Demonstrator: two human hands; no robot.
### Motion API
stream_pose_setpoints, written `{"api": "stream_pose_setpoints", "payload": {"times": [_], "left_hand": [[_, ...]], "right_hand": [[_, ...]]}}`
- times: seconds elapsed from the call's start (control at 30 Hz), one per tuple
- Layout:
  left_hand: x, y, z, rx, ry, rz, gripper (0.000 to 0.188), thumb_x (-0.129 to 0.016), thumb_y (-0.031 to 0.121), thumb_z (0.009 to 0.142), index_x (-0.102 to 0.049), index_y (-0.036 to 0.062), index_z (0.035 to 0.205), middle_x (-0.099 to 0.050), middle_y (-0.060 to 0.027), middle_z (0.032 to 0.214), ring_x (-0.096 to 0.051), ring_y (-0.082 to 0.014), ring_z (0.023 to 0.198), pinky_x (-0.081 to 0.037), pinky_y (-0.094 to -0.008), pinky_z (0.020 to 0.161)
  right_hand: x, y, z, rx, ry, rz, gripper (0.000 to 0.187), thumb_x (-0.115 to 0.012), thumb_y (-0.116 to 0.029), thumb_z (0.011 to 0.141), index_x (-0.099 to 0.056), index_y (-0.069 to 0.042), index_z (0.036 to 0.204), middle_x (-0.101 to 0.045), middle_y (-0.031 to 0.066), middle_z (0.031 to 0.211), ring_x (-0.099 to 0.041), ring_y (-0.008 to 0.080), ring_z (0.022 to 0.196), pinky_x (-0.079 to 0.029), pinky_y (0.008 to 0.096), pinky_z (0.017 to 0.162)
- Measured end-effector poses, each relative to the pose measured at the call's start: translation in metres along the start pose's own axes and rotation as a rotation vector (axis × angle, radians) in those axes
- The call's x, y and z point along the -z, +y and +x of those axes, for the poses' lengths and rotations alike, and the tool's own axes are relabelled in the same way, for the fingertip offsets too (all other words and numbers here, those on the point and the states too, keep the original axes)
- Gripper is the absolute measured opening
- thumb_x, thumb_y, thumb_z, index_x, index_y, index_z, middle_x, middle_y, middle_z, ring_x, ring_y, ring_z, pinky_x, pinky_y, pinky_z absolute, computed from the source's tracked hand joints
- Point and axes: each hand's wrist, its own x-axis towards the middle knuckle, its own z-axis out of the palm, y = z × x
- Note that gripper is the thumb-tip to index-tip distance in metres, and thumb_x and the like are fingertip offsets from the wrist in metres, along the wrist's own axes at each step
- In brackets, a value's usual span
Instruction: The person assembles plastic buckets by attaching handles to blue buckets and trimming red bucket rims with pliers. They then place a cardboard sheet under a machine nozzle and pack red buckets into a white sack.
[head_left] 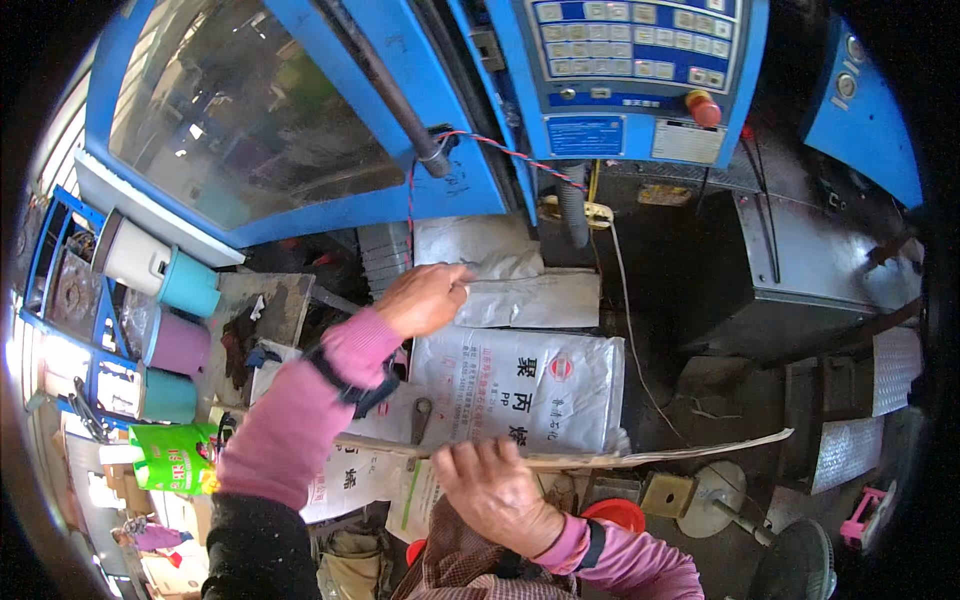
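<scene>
Now R hand (pixel 495 495) grips long, thin lt-tan strip (pixel 600 461); L hand (pixel 430 298) half-curled, hold unclear

a blue machine (pixel 465 195) with control panel (pixel 640 50) marks a workshop.

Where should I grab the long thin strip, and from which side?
Probably the bare stretch of the long thin strip just right of the right hand, pinched across its narrow width, coming from the person's right. It juts out uncovered there, whereas the hand covers a part left of its middle.
</scene>
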Motion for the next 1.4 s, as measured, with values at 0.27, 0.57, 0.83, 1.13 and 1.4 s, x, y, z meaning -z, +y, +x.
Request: {"api": "stream_pose_setpoints", "payload": {"times": [0.27, 0.57, 0.83, 1.13, 1.4], "left_hand": [[-0.067, -0.085, 0.096, 0.239, -0.059, 0.560, 0.033, -0.050, 0.011, 0.086, -0.058, 0.0065, 0.117, -0.053, -0.0155, 0.125, -0.061, -0.0329, 0.110, -0.049, -0.0469, 0.089], [-0.065, -0.125, 0.104, 0.415, -0.184, 0.857, 0.049, -0.055, 0.016, 0.087, -0.051, 0.0190, 0.136, -0.039, -0.0109, 0.149, -0.059, -0.0371, 0.116, -0.049, -0.0581, 0.084], [-0.067, -0.160, 0.140, 0.930, -0.111, 0.398, 0.053, -0.049, 0.023, 0.094, -0.039, 0.0179, 0.146, -0.030, -0.0075, 0.155, -0.041, -0.0395, 0.133, -0.040, -0.0633, 0.099], [0.024, -0.197, 0.085, 0.659, 0.334, 0.368, 0.049, -0.054, 0.029, 0.091, -0.051, 0.0158, 0.138, -0.025, -0.0120, 0.157, -0.033, -0.0349, 0.140, -0.035, -0.0495, 0.110], [0.108, -0.193, 0.015, 0.461, -0.109, 1.055, 0.043, -0.048, 0.024, 0.096, -0.053, 0.0166, 0.137, -0.029, -0.0068, 0.156, -0.017, -0.0304, 0.147, -0.021, -0.0578, 0.113]], "right_hand": [[0.008, -0.012, -0.022, 0.057, -0.020, 0.002, 0.024, -0.055, -0.023, 0.079, -0.053, -0.008, 0.098, -0.047, 0.0024, 0.076, -0.052, 0.0173, 0.071, -0.036, 0.0362, 0.078], [0.009, -0.017, -0.030, 0.064, 0.121, 0.103, 0.024, -0.054, -0.020, 0.087, -0.058, -0.008, 0.106, -0.057, 0.0073, 0.087, -0.055, 0.0206, 0.079, -0.042, 0.0370, 0.073], [0.011, -0.015, -0.029, 0.058, 0.082, 0.074, 0.027, -0.050, -0.023, 0.084, -0.058, -0.007, 0.103, -0.055, 0.0101, 0.088, -0.053, 0.0245, 0.083, -0.038, 0.0388, 0.078], [0.001, 0.015, 0.002, 0.028, -0.061, 0.070, 0.017, -0.056, -0.019, 0.078, -0.051, -0.010, 0.091, -0.049, 0.0043, 0.077, -0.054, 0.0189, 0.072, -0.038, 0.0369, 0.075], [-0.029, 0.062, 0.047, -0.073, 0.015, 0.007, 0.014, -0.057, -0.016, 0.079, -0.052, -0.012, 0.092, -0.055, 0.0052, 0.079, -0.058, 0.0215, 0.076, -0.042, 0.0365, 0.075]]}}
